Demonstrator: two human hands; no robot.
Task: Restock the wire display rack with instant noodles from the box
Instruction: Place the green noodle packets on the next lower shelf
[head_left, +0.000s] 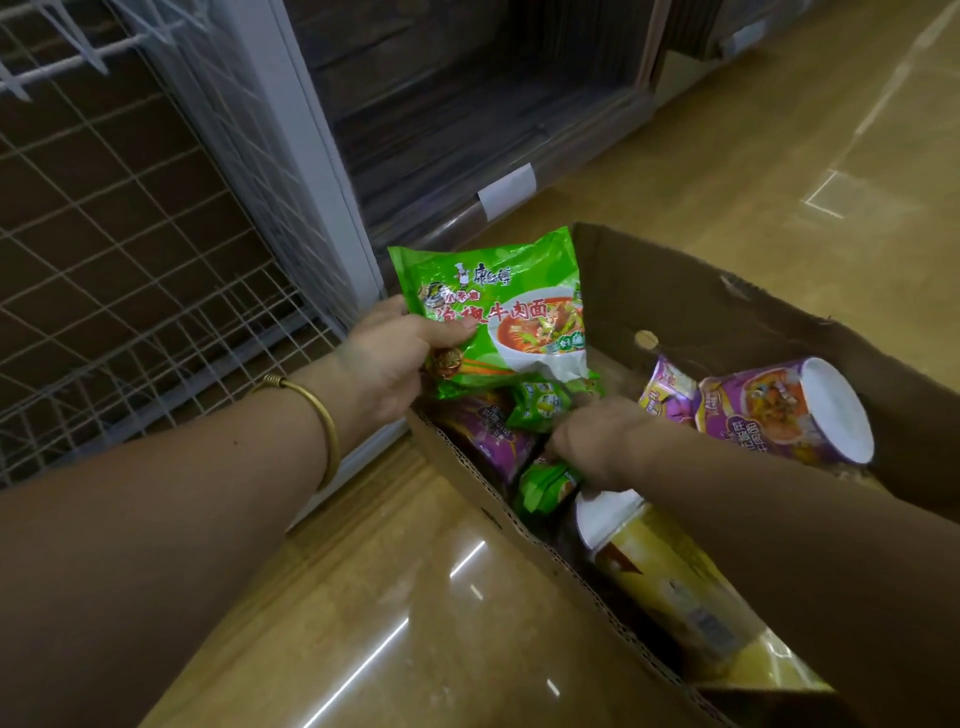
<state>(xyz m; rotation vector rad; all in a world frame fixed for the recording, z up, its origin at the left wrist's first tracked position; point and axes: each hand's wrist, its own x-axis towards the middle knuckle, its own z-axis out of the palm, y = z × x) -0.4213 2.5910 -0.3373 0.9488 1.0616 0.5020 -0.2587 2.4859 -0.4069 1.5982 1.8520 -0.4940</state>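
My left hand (387, 358) holds a green instant noodle packet (498, 306) upright just above the near-left corner of the cardboard box (727, 312). My right hand (597, 441) reaches down into the box and closes around another green packet (545, 486). More green packets (540, 405), purple noodle cups (784, 410) and a yellow cup (670, 571) lie inside the box. The white wire display rack (130, 249) stands to the left, its lower basket showing no goods.
The box sits on a glossy tan floor (363, 597). A white post (317, 156) edges the rack. Behind the box runs a dark wooden shelf base (467, 130) with a white price tag (506, 189).
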